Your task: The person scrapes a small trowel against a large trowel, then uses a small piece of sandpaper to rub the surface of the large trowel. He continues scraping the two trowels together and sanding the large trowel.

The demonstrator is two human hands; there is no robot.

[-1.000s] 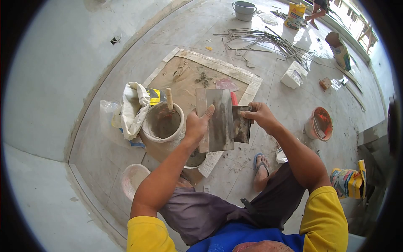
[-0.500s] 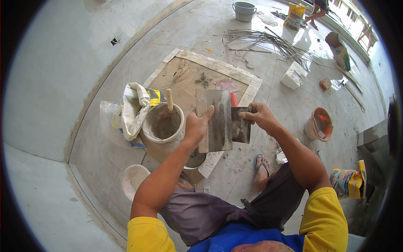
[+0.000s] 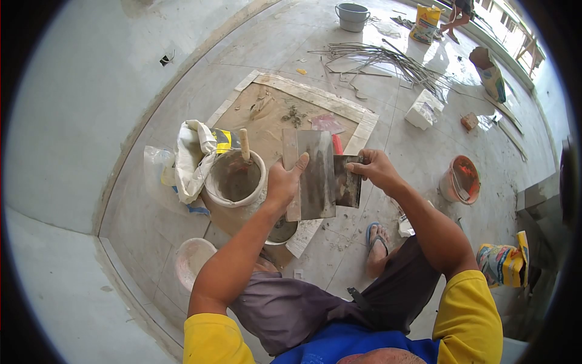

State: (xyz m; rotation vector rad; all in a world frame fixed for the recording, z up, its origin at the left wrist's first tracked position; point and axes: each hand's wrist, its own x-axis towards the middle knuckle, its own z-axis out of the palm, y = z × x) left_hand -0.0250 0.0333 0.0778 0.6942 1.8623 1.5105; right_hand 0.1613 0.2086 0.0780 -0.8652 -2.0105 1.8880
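My left hand [image 3: 285,181] is closed round the light-coloured back edge of a wide putty knife [image 3: 317,176] with a grey-smeared metal blade. A smaller, dark, stained scraper blade [image 3: 347,182] is pinched in my right hand [image 3: 377,168]. The two blades meet or overlap along the wide one's right edge. Left of my left hand stands a white bucket [image 3: 262,182] with grey residue inside and a wooden-handled tool [image 3: 244,144] at its rim. Below the wide blade, a container of grey mix [image 3: 282,232] is partly hidden by my arm and the blade.
A framed board [image 3: 364,130] lies on the tiled floor beneath the tools. An open white sack [image 3: 193,164] leans by the bucket. Thin rods [image 3: 388,60], a foam block [image 3: 424,109], and an orange bucket [image 3: 459,179] lie farther off. Another person's legs [image 3: 459,21] show at top right.
Almost nothing differs. The smaller blade and my right hand have shifted very slightly left against the wide blade; both grips stay the same.
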